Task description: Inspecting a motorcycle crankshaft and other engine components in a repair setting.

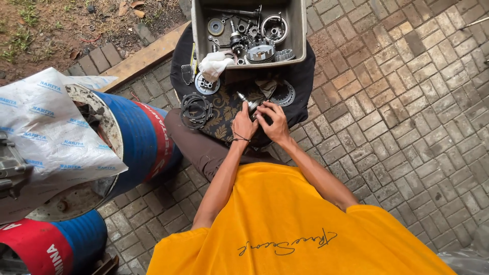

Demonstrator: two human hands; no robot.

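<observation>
Head view: hands (261,122) grip ridged steel shaft (248,103).

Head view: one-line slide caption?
Both hands, left hand and right hand, grip a metal shaft over a dark cloth below a parts tray.

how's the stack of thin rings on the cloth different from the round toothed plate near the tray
The stack of rings is dark, open in the middle and lies left of the hands. The toothed plate is pale grey, filled in except for small holes, and lies right of the hands, partly under a rag. Both are round metal parts lying flat on the dark cloth.
</observation>
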